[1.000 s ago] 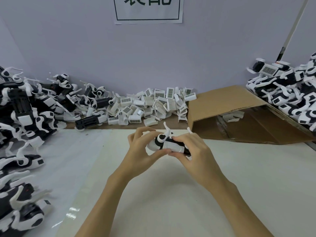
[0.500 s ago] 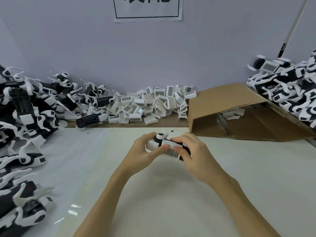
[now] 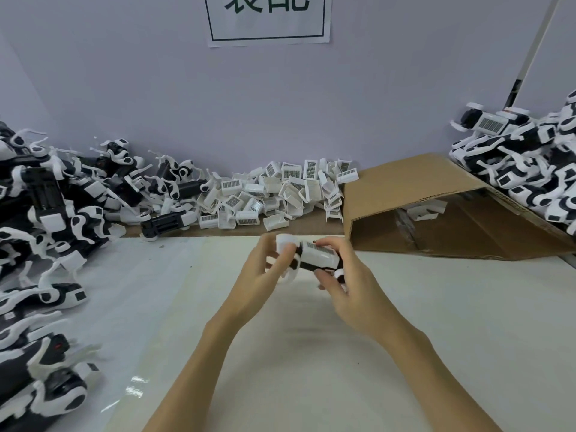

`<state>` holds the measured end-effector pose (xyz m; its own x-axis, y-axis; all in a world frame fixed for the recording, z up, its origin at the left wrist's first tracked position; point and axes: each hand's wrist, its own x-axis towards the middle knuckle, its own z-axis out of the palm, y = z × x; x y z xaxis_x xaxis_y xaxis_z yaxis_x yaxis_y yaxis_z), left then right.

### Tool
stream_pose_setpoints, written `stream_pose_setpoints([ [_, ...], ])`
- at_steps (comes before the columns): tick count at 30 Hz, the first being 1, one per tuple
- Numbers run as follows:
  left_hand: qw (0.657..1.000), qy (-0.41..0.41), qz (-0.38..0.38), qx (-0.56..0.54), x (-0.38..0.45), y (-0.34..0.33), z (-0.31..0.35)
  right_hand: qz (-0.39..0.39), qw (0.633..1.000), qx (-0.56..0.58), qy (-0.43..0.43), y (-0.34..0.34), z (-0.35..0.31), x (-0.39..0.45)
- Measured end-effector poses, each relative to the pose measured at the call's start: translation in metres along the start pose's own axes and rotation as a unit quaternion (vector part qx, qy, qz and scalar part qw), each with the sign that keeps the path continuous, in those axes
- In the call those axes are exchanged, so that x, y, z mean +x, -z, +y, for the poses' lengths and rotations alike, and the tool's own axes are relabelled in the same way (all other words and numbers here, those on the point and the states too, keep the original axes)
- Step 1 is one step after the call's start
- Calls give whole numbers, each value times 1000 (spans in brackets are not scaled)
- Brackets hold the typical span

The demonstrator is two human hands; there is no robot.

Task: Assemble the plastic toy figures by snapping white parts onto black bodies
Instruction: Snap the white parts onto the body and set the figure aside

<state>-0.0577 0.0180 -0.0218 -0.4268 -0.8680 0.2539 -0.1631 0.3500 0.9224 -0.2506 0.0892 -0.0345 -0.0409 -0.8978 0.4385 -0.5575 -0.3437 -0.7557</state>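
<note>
Toy figure [image 3: 314, 258] sat at frame centre, held just above the white table [image 3: 467, 322] between both hands. It showed a black body with a white shell on top carrying a barcode label, and a white rounded end toward the left. Left hand [image 3: 265, 269] gripped that left end, fingers curled round it. Right hand [image 3: 346, 285] gripped the right end, thumb on the lower edge of the shell, fingers wrapped over the far side.

Cardboard box [image 3: 436, 207] lay on its side at right of centre, open mouth toward the camera; a few white parts [image 3: 425, 210] lay inside. Loose pile of white shells [image 3: 280, 194] with barcodes sat against the wall at upper centre. Heap of unfinished figures [image 3: 46, 213] filled the left edge; stack of labelled figures [image 3: 530, 169] sat at upper right.

Hard to make out: the figure's right end was hidden under the right-hand fingers and the image was motion-blurred there. Wall sign [image 3: 268, 17] was cut off by the top edge.
</note>
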Motion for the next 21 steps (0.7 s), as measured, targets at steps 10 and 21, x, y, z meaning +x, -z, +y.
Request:
stream_pose_setpoints([
  [10, 995, -54, 82, 0, -4, -26, 8, 122, 964, -226, 67, -9, -3, 2],
  [21, 981, -174, 74, 46, -12, -27, 14, 110, 993, -44, 26, -2, 5, 1],
])
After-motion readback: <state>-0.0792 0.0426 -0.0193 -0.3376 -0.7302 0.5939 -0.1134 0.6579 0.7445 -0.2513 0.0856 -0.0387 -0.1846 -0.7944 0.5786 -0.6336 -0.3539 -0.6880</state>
